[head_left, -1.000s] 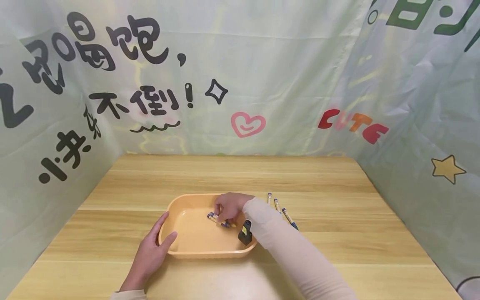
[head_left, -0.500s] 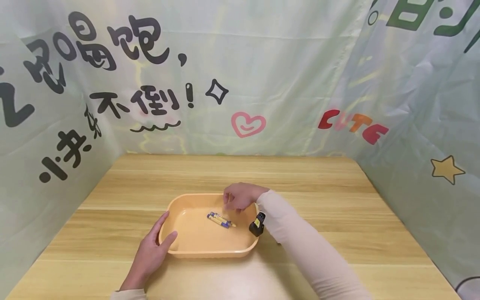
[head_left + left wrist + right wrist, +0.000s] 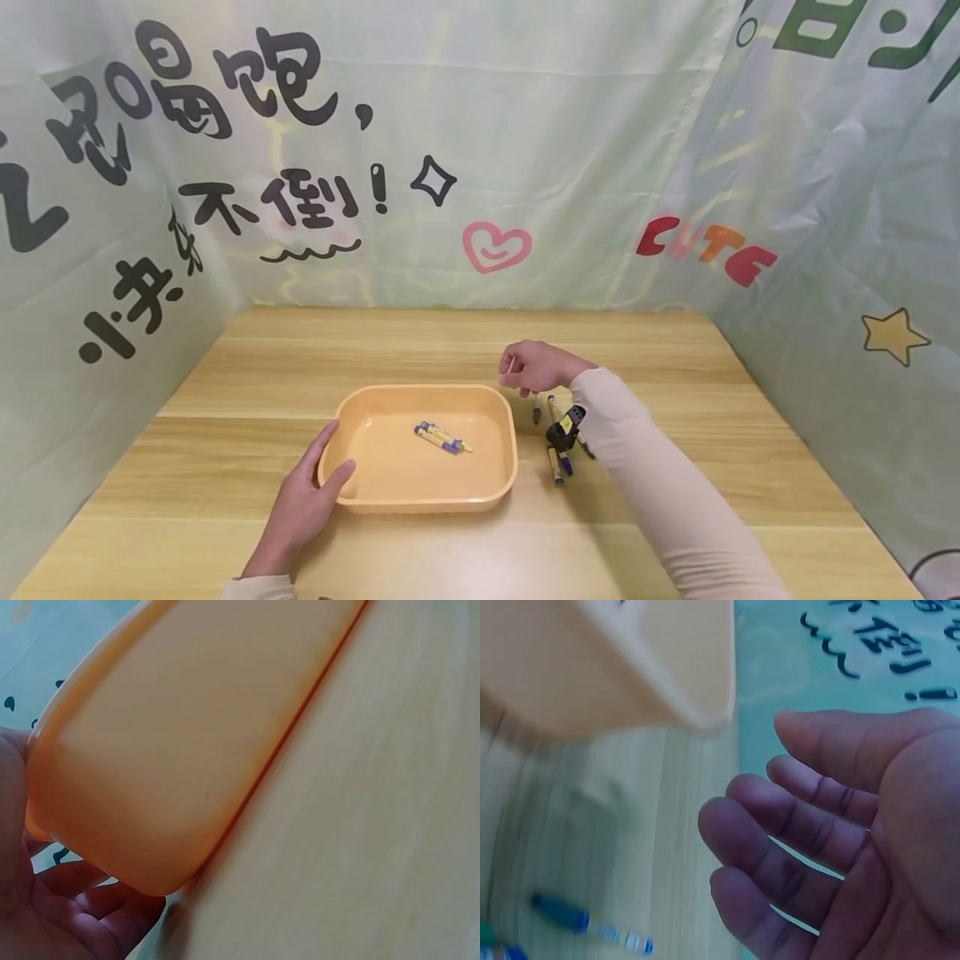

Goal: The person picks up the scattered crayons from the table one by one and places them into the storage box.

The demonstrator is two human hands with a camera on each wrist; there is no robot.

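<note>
Orange tray [image 3: 420, 492]: your left hand [image 3: 303, 500] grasps its near-left corner. Two crayons [image 3: 441, 437] lie inside. Beyond its right rim your right hand [image 3: 536, 367] hovers relaxed, empty per the wrist view, over loose crayons [image 3: 557, 462].

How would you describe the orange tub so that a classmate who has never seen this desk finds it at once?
Start from the wooden table ringed by printed curtains. Near its front middle sits the orange tub, a shallow rounded rectangle whose left rim the left hand grips. It alone is a container, holding two crayons, while other crayons lie loose beside it.
</note>
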